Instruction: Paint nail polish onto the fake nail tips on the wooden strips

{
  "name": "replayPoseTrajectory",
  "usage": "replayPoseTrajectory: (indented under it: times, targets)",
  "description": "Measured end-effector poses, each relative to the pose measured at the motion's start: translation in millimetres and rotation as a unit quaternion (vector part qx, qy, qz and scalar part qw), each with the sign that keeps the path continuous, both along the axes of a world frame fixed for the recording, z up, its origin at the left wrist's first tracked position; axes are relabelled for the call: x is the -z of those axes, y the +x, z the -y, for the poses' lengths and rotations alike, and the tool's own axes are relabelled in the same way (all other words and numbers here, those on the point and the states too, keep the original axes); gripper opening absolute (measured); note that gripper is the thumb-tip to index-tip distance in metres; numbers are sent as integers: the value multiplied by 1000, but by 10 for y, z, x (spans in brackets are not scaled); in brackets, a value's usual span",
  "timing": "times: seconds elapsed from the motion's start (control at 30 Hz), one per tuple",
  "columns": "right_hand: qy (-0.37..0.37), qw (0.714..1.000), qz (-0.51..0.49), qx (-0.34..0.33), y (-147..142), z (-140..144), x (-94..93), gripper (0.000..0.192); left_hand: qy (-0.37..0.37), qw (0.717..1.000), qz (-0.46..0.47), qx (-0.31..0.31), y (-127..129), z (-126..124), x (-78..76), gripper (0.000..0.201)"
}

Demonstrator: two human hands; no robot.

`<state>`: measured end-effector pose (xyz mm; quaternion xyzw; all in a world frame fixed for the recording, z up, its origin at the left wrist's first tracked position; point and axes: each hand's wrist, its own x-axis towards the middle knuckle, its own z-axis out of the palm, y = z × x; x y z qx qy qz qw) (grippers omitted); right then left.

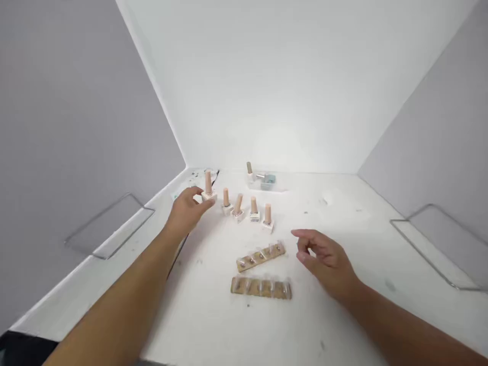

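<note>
My left hand (186,209) reaches forward and its fingers close on the base of the leftmost small bottle (208,186), which has a tall tan cap. Several more such bottles (247,209) stand in a row to its right. My right hand (324,256) hovers above the white table with fingers loosely curled and apart, holding nothing. Just left of it lie two tan strips (261,255) (261,287) carrying clear nail tips.
At the back of the table (343,325) stand another bottle (249,171) and a clear box (267,180). A dark cable (215,177) lies at the back left. Wire frames (110,223) (438,244) lean against the grey side walls.
</note>
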<state>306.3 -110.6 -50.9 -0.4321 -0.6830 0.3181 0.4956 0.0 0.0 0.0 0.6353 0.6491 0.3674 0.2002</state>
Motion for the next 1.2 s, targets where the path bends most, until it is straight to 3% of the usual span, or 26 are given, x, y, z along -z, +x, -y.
replayPoseTrajectory:
  times: [0.1, 0.2, 0.27, 0.4, 0.5, 0.63, 0.83, 1.03, 1.2]
  targets:
    - [10, 1000, 3, -1, 6, 8, -19, 27, 2, 999, 5, 50, 78, 255, -131, 42]
    - [24, 1000, -6, -11, 2, 23, -24, 31, -2, 988, 12, 155, 250, 502, -185, 34]
    - [33, 999, -19, -31, -4, 35, -20, 36, -6, 964, 27, 263, 397, 644, -165, 25]
    - [49, 993, -58, -96, -23, 49, -10, 49, -64, 940, -28, 334, 624, 824, -58, 27]
    - [51, 990, -67, -113, -51, 68, -20, 55, -66, 925, -101, 361, 682, 873, 5, 29]
    - [98, 987, -54, -113, -110, 111, -87, 35, 20, 906, -194, 377, 658, 883, 23, 29]
    - [116, 990, -36, -78, -140, 140, -142, 21, 97, 906, -183, 369, 566, 873, 3, 26]
    - [80, 996, -22, -28, -136, 136, -96, 21, 89, 923, -113, 356, 525, 812, -1, 29]
    - [-1, 996, -79, 45, -174, 137, -141, 17, 3, 931, 59, 360, 542, 717, -11, 32]
